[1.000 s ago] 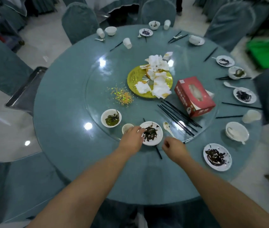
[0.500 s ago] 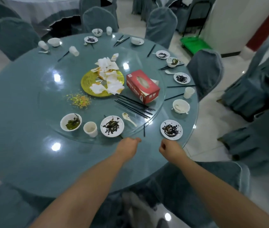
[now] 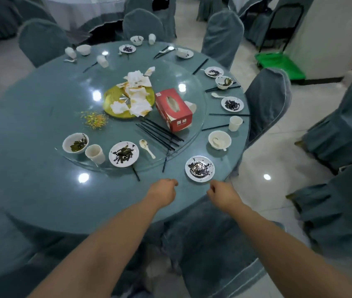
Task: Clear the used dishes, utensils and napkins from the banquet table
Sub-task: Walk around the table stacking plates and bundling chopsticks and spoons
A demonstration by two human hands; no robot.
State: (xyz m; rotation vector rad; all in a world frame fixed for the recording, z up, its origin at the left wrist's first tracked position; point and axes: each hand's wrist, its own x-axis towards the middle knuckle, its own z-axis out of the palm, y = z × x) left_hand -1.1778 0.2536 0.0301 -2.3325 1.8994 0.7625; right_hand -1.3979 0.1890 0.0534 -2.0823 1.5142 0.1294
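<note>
The round teal banquet table (image 3: 41,190) carries a glass turntable (image 3: 67,108). On the turntable's near rim stand a dirty white plate (image 3: 123,154), a cup (image 3: 95,154), a bowl with greens (image 3: 75,143) and a spoon (image 3: 147,147). A bundle of black chopsticks (image 3: 160,133) lies beside a red tissue box (image 3: 174,109). Crumpled napkins (image 3: 137,94) cover a yellow plate (image 3: 110,97). Another dirty plate (image 3: 199,168) sits at the table's near right edge. My left hand (image 3: 163,191) and my right hand (image 3: 221,195) hover over the near edge, fingers curled, holding nothing.
More used plates, bowls, cups and chopsticks ring the right and far rim, such as a white bowl (image 3: 219,139) and a paper cup (image 3: 235,123). Covered chairs (image 3: 266,100) surround the table. A green cart (image 3: 278,64) stands at the far right. Food crumbs (image 3: 94,119) lie on the glass.
My hands have drawn back from the plate and chopstick on the turntable's rim to the table's near edge. My view has swung to the right along the table.
</note>
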